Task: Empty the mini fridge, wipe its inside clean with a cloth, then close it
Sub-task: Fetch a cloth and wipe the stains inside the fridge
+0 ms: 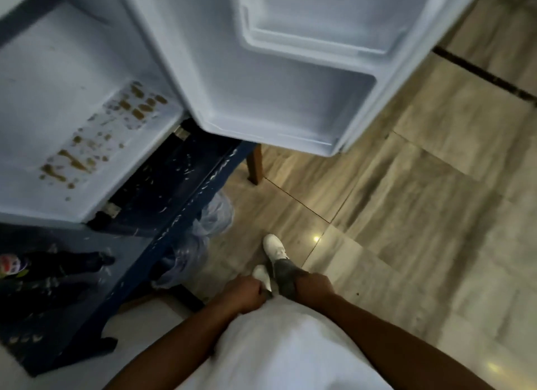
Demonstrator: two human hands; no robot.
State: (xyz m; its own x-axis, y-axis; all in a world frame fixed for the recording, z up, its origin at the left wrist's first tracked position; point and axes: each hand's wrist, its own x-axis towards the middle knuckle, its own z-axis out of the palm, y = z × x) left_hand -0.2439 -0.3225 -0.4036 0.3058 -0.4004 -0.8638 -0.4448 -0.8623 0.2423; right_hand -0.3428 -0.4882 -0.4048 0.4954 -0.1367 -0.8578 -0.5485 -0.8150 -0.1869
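Observation:
The mini fridge (87,78) stands open on a dark blue table. Its white inside floor holds nothing but brown stains (96,139). The fridge door (261,78) swings out to the right, and its white shelves are bare. Low in the view, in front of my white shirt, my right hand (315,283) grips a dark grey cloth (286,276). My left hand (247,293) is curled into a fist at the cloth's lower left corner and seems to pinch it. Both hands are well below the fridge and apart from it.
The dark blue table (136,215) carries dark bottles (72,261) at the left, one with a bright label (13,266). A clear plastic bag (209,218) hangs off the table's edge. A wooden leg (255,165) stands under the door. My white shoes (273,247) rest on the tiled floor (406,200).

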